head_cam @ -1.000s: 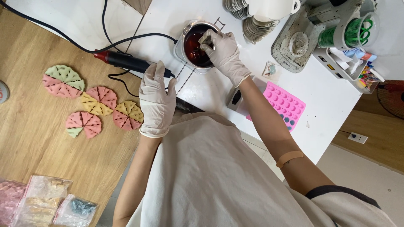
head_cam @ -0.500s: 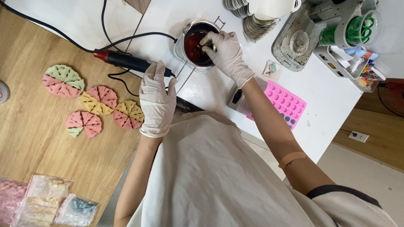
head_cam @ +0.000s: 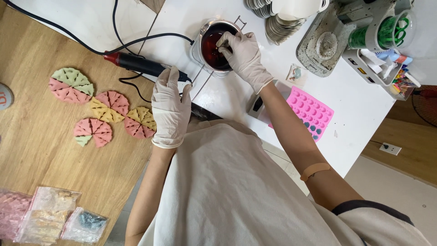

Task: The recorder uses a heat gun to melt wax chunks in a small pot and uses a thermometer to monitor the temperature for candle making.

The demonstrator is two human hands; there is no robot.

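Two work surfaces meet under the camera: a wooden table on the left and a white counter on the right, with pale floor beyond the counter's near edge. The person wears a cream top and pale gloves. A pink mould lies near the counter's near edge. A small metal pot of dark red liquid sits near the counter's left edge, its wire handle running toward the person. A red and black heat tool lies across the seam of the two surfaces, long axis roughly left to right, red end pointing left, cable trailing from it. Coloured wedge-shaped pieces lie in circles on the table.

Left hand: flat, fingers extended, fingertips touching the heat tool's right end; nothing gripped.

Right hand: over the pot, fingers pinched together above the liquid; the pinched item cannot be determined.
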